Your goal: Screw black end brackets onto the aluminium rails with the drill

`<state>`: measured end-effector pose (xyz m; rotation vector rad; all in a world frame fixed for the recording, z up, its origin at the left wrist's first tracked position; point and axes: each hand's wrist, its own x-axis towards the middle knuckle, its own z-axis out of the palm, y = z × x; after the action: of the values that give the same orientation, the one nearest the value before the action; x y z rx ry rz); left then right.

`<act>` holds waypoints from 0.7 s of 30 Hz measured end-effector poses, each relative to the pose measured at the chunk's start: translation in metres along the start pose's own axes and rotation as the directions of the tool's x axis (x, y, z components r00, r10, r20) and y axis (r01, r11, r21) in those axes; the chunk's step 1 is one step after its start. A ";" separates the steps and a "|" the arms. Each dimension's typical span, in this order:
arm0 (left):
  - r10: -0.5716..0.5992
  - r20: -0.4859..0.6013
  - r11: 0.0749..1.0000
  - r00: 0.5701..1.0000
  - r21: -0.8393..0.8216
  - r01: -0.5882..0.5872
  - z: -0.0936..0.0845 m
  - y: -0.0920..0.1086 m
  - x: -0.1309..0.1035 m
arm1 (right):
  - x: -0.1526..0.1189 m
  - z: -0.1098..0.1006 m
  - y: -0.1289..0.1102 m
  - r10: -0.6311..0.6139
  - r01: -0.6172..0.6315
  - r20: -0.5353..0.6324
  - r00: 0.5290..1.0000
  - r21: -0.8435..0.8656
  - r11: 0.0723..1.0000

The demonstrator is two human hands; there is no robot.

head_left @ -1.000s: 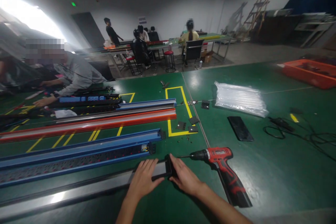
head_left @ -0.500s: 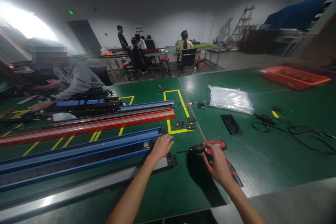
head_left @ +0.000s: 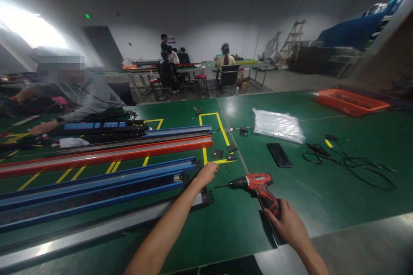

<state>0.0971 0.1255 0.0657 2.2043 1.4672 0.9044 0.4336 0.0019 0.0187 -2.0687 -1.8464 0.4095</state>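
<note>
My right hand [head_left: 288,223] is closed round the lower grip of a red and black cordless drill [head_left: 260,179]. The drill lies on its side low over the green table, its long thin bit pointing left. My left hand [head_left: 207,173] reaches over the ends of the rails, fingers bent down and pressed together beside some tiny dark screws [head_left: 226,167]; whatever its fingertips hold is hidden. Under that forearm lie a blue rail [head_left: 129,193] and a grey rail with a black end cap [head_left: 206,197]. Small black plates [head_left: 218,154] sit just beyond the screws.
An orange rail [head_left: 129,150] lies farther back. To the right are a black phone [head_left: 279,155], a clear-wrapped pack [head_left: 278,124], tangled black cables [head_left: 351,161] and an orange bin [head_left: 353,101]. A co-worker in grey [head_left: 97,90] sits at the left; others sit behind.
My right hand has slid from the drill's body down to its grip, and the handle has swung into view. My left hand has moved slightly forward toward the screws, its fingers drawing together.
</note>
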 end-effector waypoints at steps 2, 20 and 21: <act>-0.017 -0.025 1.000 1.000 -0.023 0.017 -0.002 -0.003 -0.001 | 0.004 0.001 -0.003 -0.013 0.013 0.027 1.000 -0.002 1.000; -0.422 -0.189 0.863 0.887 -0.384 0.328 -0.014 0.037 -0.164 | -0.038 -0.024 -0.007 0.169 -0.244 0.295 0.941 0.242 0.939; -0.434 -0.162 0.847 0.886 -0.408 0.340 -0.006 0.042 -0.171 | -0.044 -0.026 -0.007 0.190 -0.281 0.321 0.928 0.267 0.922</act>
<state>0.0772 -0.0476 0.0405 1.4876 1.6164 1.2230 0.4332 -0.0429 0.0452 -2.0994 -1.5481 1.0477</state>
